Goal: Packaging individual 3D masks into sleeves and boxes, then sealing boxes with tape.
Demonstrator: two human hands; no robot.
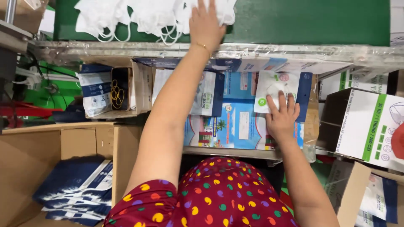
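White masks (139, 17) under left hand (205, 25) (right hand (281, 120) presses pouch (275, 90)).

White masks (143, 17) heaped on green belt; flat white pouch (275, 90) below.

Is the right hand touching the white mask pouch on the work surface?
Touching. The head view shows the right hand with fingers laid flat on the white mask pouch, no gap visible.
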